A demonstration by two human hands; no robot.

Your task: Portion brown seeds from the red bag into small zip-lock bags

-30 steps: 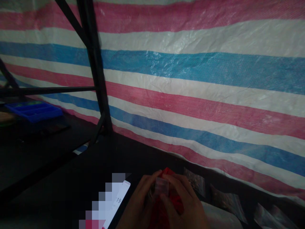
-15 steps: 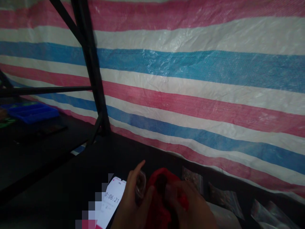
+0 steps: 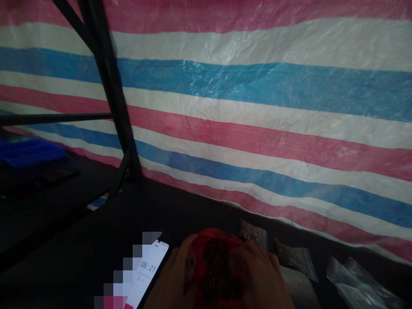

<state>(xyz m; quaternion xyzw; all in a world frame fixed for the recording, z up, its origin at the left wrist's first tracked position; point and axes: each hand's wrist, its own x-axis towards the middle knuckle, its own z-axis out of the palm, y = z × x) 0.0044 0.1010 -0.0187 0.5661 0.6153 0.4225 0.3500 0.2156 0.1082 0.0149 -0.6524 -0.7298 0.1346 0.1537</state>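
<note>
A red bag (image 3: pixel 212 234) stands low in the middle of the head view, its mouth spread wide. Inside it lies a dark, crumbly mass (image 3: pixel 216 268), too dim to name. My left hand (image 3: pixel 174 277) is closed on the bag's left side, a bit of clear plastic (image 3: pixel 189 268) showing by its fingers. On the opposite side my right hand (image 3: pixel 267 277) grips the bag, fingers curled over the rim. The lower part of the bag is cut off by the frame's bottom edge.
A phone (image 3: pixel 146 274) showing a timer lies left of my hands. To the right are small zip bags with brownish contents (image 3: pixel 254 234), a pale rounded object (image 3: pixel 299 285) and clear plastic bags (image 3: pixel 357 279). A black metal post (image 3: pixel 111 90) and striped sheeting (image 3: pixel 241 133) stand behind; a blue tray (image 3: pixel 35 152) is at left.
The bag's mouth has been spread wider, exposing more of the dark contents. My left hand's raised finger has come down onto the bag. The view has shifted slightly right.
</note>
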